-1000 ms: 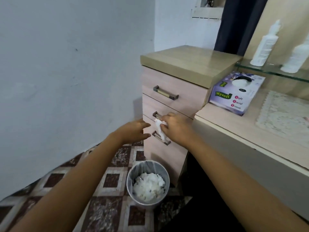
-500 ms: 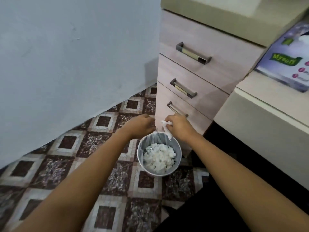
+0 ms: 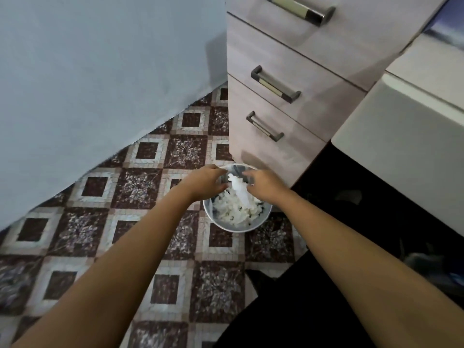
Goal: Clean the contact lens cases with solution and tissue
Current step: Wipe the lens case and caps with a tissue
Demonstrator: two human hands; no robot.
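Observation:
A small round waste bin (image 3: pixel 261 221) stands on the floor by the drawer unit, filled with crumpled white tissues. Both my hands are low over its far rim. My right hand (image 3: pixel 265 185) pinches a crumpled white tissue (image 3: pixel 239 190) at its fingertips, and the tissue hangs down blurred into the bin's mouth. My left hand (image 3: pixel 206 182) hovers just to the left, fingers loosely curled toward the tissue and holding nothing. No contact lens case or solution bottle is in view.
A pale wooden drawer unit (image 3: pixel 308 79) with three metal handles rises right behind the bin. A white desk front (image 3: pixel 401 136) stands to the right over a dark gap. The blue-grey wall (image 3: pixel 100 71) closes the left side; patterned floor tiles (image 3: pixel 150 192) lie between.
My view has tilted down from the desk top to the floor. Both hands dropped from the drawer handles to the bin, the right hand carrying the tissue into its mouth.

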